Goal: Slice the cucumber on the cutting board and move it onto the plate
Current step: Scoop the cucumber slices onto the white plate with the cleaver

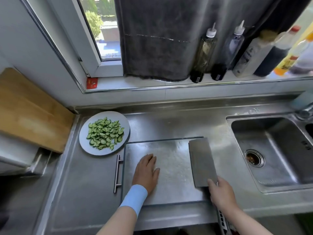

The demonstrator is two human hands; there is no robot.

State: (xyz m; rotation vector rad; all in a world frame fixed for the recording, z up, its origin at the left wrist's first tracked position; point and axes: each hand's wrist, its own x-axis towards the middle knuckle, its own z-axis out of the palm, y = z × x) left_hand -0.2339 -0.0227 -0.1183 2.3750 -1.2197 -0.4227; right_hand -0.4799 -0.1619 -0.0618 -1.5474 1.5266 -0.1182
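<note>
A pile of thin green cucumber slices (105, 134) lies on a grey round plate (84, 143) at the back left of the steel counter. The steel cutting board (172, 167) in front of me is wet and bare. My left hand (147, 172) rests flat on the board's left part, fingers together, holding nothing; a light blue band wraps its wrist. My right hand (221, 192) grips the handle of a wide cleaver (202, 161), whose blade lies flat on the board's right side.
A sink (274, 150) with a drain sits to the right, a tap at its far edge. A wooden board (30, 112) leans at the left. Sauce bottles (237, 51) and a dark cloth (155, 39) are on the window sill. A bar handle (117, 173) runs along the board's left edge.
</note>
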